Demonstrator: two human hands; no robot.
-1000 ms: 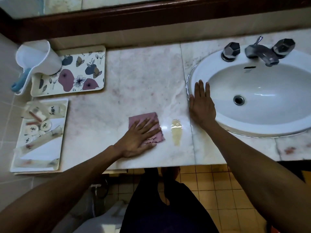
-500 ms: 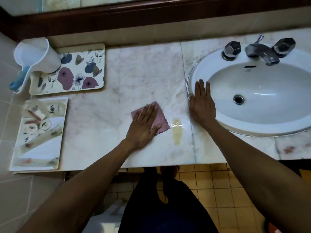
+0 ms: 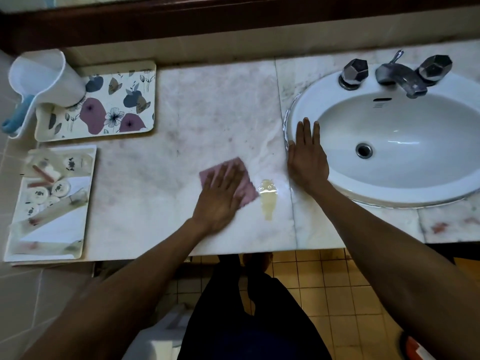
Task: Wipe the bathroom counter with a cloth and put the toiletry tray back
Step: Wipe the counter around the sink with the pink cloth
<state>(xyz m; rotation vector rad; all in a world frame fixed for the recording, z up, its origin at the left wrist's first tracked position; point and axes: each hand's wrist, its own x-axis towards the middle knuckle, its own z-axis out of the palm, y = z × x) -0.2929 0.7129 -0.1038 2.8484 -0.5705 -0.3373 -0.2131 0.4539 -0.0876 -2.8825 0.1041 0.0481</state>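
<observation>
My left hand [image 3: 219, 198] presses flat on a pink cloth [image 3: 245, 178] on the pale marble counter [image 3: 213, 105], near its front edge. A yellowish wet patch [image 3: 268, 201] lies just right of the cloth. My right hand [image 3: 307, 158] rests flat and spread on the counter at the left rim of the white sink [image 3: 319, 105], holding nothing. The white toiletry tray [image 3: 83, 240], filled with wrapped toiletries, sits at the counter's far left front. A floral tray [image 3: 119, 105] lies behind it.
A white jug with a blue handle [image 3: 44, 79] stands on the floral tray's left end. Chrome taps [image 3: 400, 72] sit behind the basin. A dark wooden mirror frame [image 3: 233, 19] runs along the back wall. Yellow floor tiles [image 3: 324, 281] show below the counter edge.
My left hand has slid the pink cloth away from me and slightly right, closer to the yellowish patch. My right hand has stayed at the sink rim.
</observation>
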